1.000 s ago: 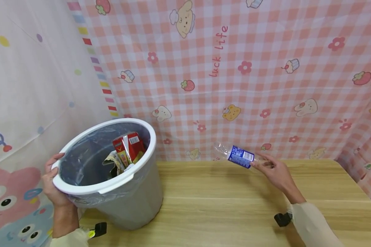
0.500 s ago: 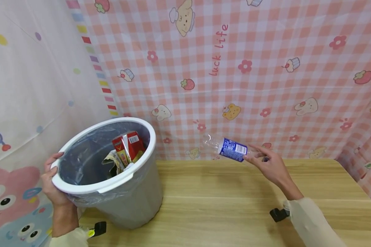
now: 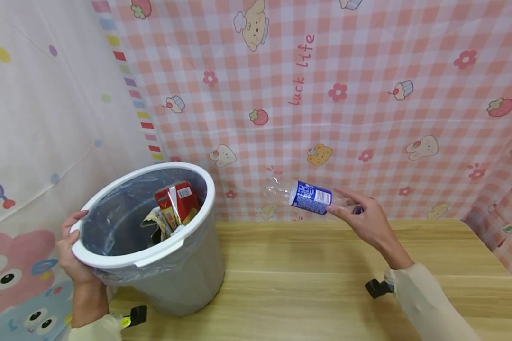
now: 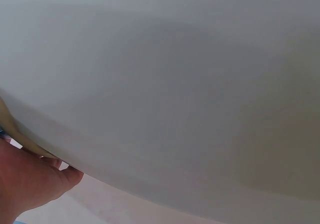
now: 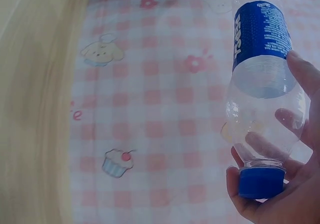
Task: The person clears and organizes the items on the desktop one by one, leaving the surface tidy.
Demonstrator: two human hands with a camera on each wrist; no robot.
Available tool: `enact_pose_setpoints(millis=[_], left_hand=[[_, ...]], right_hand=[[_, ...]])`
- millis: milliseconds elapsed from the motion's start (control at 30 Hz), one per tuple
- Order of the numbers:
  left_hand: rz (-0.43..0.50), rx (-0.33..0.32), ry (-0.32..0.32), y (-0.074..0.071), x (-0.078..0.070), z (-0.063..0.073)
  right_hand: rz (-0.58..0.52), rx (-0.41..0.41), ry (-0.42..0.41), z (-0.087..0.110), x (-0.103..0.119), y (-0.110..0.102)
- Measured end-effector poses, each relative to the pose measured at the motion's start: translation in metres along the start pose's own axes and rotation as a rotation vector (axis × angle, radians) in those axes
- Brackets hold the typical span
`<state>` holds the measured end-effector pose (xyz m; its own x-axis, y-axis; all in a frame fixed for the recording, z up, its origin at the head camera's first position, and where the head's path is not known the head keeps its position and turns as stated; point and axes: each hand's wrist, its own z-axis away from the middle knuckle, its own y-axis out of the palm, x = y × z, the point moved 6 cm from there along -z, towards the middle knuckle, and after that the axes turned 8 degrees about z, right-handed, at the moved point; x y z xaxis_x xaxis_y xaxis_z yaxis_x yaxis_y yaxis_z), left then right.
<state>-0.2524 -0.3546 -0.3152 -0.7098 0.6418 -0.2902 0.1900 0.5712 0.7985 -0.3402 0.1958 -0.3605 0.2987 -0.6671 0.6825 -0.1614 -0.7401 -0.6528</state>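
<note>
My right hand [image 3: 367, 222] grips a clear plastic bottle [image 3: 311, 196] by its capped end, holding it in the air above the table. The bottle has a blue label, and its base points left toward the bin. In the right wrist view the blue cap [image 5: 261, 182] sits among my curled fingers. My left hand [image 3: 78, 255] holds the white rim of a grey trash bin [image 3: 183, 284], which leans toward me. Inside the bin's clear liner lie a red box [image 3: 187, 203] and a crumpled wrapper [image 3: 155, 220]. The bin's side fills most of the left wrist view.
The bin stands on a wooden table [image 3: 290, 293], at its left. A pink checked cloth [image 3: 367, 61] hangs behind the table, and a white patterned cloth [image 3: 59, 118] hangs on the left. The table's right edge meets more checked cloth.
My right hand has carried the bottle leftward and slightly up, closer to the bin. The left hand and the bin have stayed in place.
</note>
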Motion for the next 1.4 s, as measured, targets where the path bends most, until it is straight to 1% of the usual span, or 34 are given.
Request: enact_pose_setpoints(millis=[100,133,233,333,367,533,700,1067,1200,1400], left_hand=[[0.019,0.007,-0.006,-0.001,0.001,0.0],[-0.005,0.015,0.002,-0.001,0.001,0.0],[0.023,0.034,-0.002,0.0,0.001,0.0],[0.023,0.044,0.0,0.0,0.001,0.0],[0.049,0.041,-0.008,0.0,0.001,0.0],[0.058,0.021,-0.007,-0.001,0.001,0.0],[0.067,0.016,-0.005,0.0,0.0,0.0],[0.101,0.023,-0.016,0.001,0.001,0.0],[0.081,0.006,-0.01,0.001,0.001,0.0],[0.074,-0.011,-0.006,-0.001,0.0,0.0]], right_hand=[[-0.025,-0.006,-0.023,-0.003,0.009,0.0],[-0.029,-0.008,-0.03,-0.004,0.011,0.0],[-0.043,-0.011,-0.049,-0.007,0.02,0.0],[-0.045,-0.013,-0.062,-0.009,0.029,0.0],[-0.045,-0.012,-0.062,-0.01,0.032,0.001],[-0.053,-0.008,-0.085,-0.015,0.05,0.002],[-0.082,-0.011,-0.157,-0.021,0.076,0.002],[-0.09,-0.002,-0.245,-0.033,0.136,0.0],[-0.101,0.007,-0.289,-0.036,0.157,0.006],[-0.111,0.049,-0.374,-0.037,0.188,0.024]])
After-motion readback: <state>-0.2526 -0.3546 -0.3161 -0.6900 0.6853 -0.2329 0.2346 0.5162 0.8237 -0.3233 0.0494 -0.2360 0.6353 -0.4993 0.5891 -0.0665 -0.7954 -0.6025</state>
